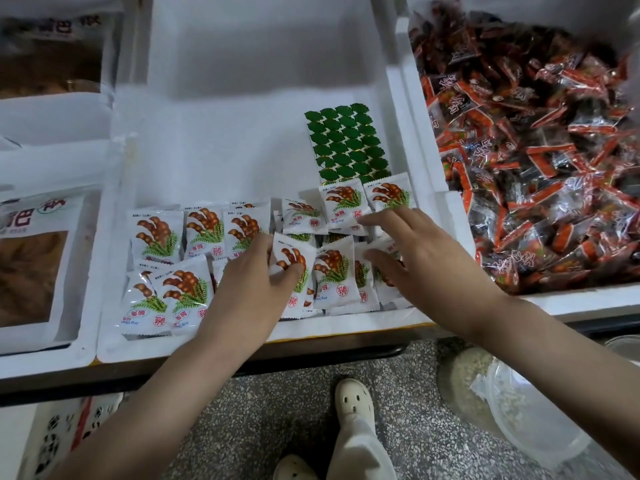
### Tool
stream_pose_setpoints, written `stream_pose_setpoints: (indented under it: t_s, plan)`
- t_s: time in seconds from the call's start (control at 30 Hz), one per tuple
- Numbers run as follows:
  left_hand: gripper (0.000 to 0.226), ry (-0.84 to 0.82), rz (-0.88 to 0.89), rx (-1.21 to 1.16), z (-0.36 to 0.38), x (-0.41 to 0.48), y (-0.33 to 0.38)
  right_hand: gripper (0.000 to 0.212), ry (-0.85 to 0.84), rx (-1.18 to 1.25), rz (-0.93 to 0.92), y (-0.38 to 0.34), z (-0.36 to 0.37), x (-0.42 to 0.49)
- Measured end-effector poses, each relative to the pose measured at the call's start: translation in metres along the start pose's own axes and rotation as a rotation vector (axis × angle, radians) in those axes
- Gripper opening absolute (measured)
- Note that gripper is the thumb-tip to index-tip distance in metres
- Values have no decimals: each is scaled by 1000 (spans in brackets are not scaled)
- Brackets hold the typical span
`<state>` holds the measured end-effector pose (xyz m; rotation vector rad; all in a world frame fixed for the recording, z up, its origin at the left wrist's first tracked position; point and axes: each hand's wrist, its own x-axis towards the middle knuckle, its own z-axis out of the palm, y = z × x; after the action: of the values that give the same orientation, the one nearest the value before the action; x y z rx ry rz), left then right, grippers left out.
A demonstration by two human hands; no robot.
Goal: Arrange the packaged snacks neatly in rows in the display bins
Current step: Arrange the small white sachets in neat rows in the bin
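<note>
Left hand (252,271) pinches one snack packet (291,252) by its side, at the bin's (221,161) front edge; my right hand (412,258) lies flat on neighbouring packets (334,275). Judged light, soft, slippery; I'd grip crimped seams.

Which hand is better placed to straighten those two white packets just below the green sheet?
Right. The right hand lies open, its fingers stretched up to those two packets below the green sheet. The left hand is busy pinching a middle packet further left.
</note>
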<state>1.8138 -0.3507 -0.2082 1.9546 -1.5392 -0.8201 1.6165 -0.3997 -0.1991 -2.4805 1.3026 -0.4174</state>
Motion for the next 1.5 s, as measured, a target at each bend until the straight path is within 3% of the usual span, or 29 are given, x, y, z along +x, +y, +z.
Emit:
stream_pose_setpoints:
  t_s: [0.07, 0.2, 0.33, 0.5, 0.7, 0.77, 0.9, 1.07, 1.3, 1.43, 1.5]
  plan:
    - [25, 6, 3, 42, 2, -1, -2, 45, -48, -15, 4, -9, 4, 13]
    - [49, 19, 49, 215, 4, -5, -2, 46, -283, 54, 91, -12, 14, 26]
    - [58, 41, 110, 548, 2, -5, -5, 52, -307, 216, 175, -8, 16, 27]
    - [62, 25, 137, 537, -3, 1, -3, 51, -385, 204, 181, -5, 13, 35]
    - [58, -57, 214, 492, -8, 9, -10, 12, -553, 306, 225, -2, -4, 53]
    - [52, -74, 226, 435, -11, 15, -15, 4, -527, 436, 279, 3, -21, 65]
    - [42, -54, 263, 409, -16, 29, -19, 8, -212, 664, 401, 18, -40, 100]
    - [31, 6, 258, 280, -21, 76, 0, 6, 39, 588, 435, 27, -21, 150]
    - [51, -409, 90, 484, -1, 145, -11, 5, -17, 475, 386, 39, 4, 179]
    - [70, -562, -25, 398, -2, 167, -12, 7, -39, 463, 433, 46, 8, 183]
    - [65, -656, -97, 280, -4, 170, -9, 6, -45, 474, 456, 49, 10, 183]
